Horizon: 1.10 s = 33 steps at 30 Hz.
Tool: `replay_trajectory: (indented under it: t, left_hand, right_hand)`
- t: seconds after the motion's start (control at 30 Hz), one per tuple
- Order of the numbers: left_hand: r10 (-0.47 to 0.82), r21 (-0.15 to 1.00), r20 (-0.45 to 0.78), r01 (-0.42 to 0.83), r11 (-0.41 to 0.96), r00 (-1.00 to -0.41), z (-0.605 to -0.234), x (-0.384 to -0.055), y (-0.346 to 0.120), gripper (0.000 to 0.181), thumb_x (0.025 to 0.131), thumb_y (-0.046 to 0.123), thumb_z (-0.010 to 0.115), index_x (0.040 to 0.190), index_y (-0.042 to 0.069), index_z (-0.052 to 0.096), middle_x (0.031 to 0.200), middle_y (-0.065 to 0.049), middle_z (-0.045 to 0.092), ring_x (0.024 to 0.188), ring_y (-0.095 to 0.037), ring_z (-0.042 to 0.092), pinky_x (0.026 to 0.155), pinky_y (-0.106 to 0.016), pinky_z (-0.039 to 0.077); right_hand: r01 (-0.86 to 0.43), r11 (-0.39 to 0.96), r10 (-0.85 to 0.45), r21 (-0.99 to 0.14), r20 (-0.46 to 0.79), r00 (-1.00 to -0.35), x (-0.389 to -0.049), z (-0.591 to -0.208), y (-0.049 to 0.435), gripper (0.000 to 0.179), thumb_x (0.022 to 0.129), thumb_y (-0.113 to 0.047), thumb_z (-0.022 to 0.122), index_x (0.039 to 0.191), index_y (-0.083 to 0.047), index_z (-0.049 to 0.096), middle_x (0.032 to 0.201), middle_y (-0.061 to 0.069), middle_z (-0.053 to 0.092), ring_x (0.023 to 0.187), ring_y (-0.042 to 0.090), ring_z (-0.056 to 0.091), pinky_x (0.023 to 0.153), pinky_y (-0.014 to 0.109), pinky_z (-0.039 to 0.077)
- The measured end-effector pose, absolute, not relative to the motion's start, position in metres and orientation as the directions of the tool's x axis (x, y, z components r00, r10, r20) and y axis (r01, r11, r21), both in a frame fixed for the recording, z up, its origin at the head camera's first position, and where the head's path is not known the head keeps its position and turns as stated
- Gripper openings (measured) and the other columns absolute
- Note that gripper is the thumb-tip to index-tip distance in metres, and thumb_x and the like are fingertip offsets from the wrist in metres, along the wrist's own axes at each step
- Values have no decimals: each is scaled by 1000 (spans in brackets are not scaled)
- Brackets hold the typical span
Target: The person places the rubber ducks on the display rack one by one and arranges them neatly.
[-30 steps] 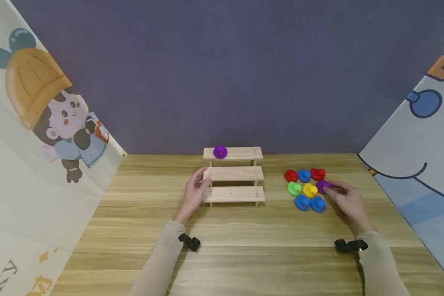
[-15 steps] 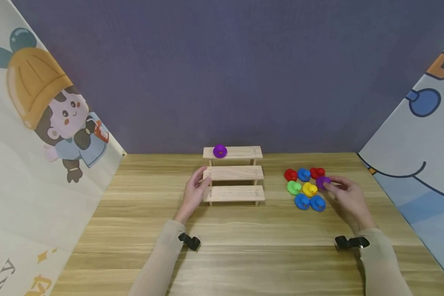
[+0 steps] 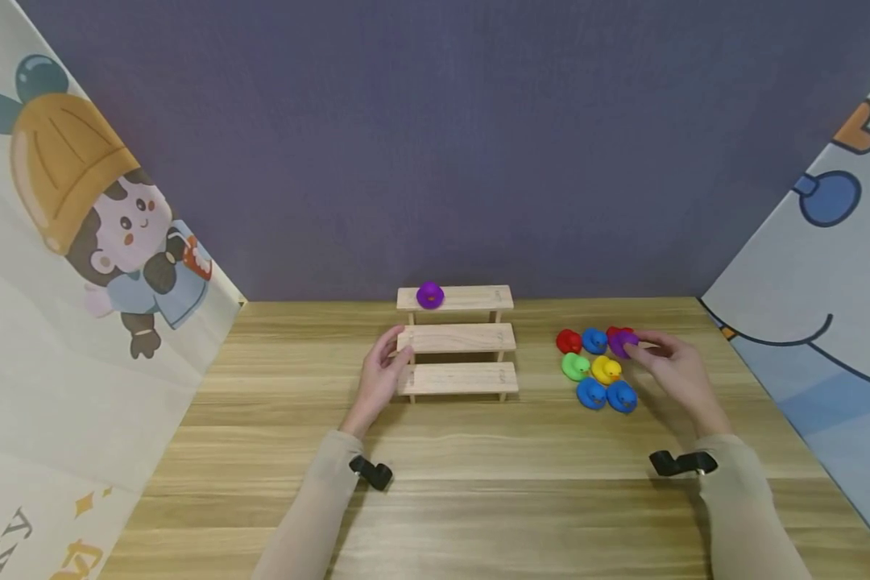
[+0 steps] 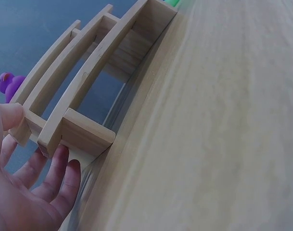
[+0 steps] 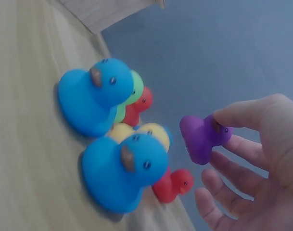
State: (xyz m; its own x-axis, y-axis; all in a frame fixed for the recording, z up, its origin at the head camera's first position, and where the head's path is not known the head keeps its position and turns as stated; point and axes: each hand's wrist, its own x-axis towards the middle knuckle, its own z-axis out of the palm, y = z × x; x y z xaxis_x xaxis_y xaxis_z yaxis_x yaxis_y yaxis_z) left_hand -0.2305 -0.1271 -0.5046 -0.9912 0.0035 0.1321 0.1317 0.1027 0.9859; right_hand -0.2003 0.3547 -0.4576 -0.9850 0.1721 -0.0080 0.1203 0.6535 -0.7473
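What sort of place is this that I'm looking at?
Probably a small staged booth for tabletop play or filming: a wood-grain tabletop, a plain dark backdrop behind it, and cartoon-printed side panels angled in at left and right.

- Wooden stand (image 3: 457,338): pale, three stepped shelves, upright; its left end is gripped by the left hand (image 3: 383,374).
- Held purple duck (image 5: 199,137): raised, well to the right of the stand, pinched between thumb and fingers of the right hand (image 3: 677,374).
- Shelved purple duck (image 3: 430,296): upright on the stand's top shelf, toward its left end.
- Right of the stand, upright in a close cluster: two red ducks (image 3: 569,341), three blue ducks (image 3: 591,395), one green duck (image 3: 575,367), one yellow duck (image 3: 606,370).
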Motion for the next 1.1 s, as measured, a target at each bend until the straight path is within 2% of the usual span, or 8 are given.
replay_trajectory:
  t: [0.13,0.57,0.87,1.1]
  left_hand:
    - [4,986,130,130,103,-992,-504,-230,-127,53,107,13,64,157,5,48,153,-20,60,135,-38,61,119,-52,45]
    - [21,988,123,124,92,-992,-502,-231,-127,54,108,18,64,158,7,49,159,-15,54,143,-36,55,123,-53,42]
    - [20,989,119,120,87,-993,-503,-231,-127,54,108,18,63,159,8,48,161,-14,53,142,-35,56,123,-53,42]
    - [19,988,117,119,100,-993,-505,-230,-127,55,108,20,64,159,7,47,161,-14,53,141,-35,56,122,-52,43]
  right_hand:
    - [105,652,156,-750,-3,-988,-205,-449,347,74,102,-61,63,150,-4,58,147,27,61,124,36,59,83,26,47]
    - [68,649,116,-758,10,-993,-220,-429,320,78,100,-64,63,152,-6,57,141,26,65,125,41,61,89,36,47]
    - [18,622,57,-782,22,-998,-231,-413,300,72,100,-62,65,151,-12,59,141,22,63,121,39,60,80,23,54]
    - [-24,605,21,-796,46,-999,-237,-403,280,66,102,-56,66,149,-9,60,140,22,64,123,38,61,95,35,49]
